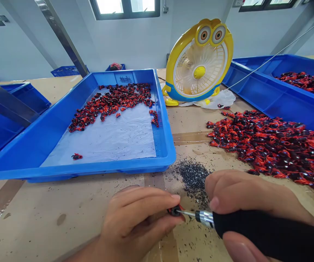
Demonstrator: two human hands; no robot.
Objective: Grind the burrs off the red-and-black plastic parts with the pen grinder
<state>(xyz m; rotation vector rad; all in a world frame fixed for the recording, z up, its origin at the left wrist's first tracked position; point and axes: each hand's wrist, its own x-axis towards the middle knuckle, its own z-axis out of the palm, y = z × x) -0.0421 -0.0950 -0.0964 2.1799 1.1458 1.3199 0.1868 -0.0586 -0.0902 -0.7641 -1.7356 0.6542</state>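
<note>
Between the thumb and fingers of my left hand [139, 214] is a small red and black part [175, 210]. My right hand [244, 200] is wrapped round a black power screwdriver [268, 229] with a silver collar. The thin metal bit [187, 213] points left and its tip meets the dark middle of the part. Below and ahead of my hands, a patch of black and white shavings [194, 179] lies on the brown table [86, 218].
A blue tray [105, 167] with white lining holds many red and black parts at the left. A large pile of such parts [277, 145] lies at the right, beside another blue tray [271, 98]. A yellow fan [200, 72] stands at the back.
</note>
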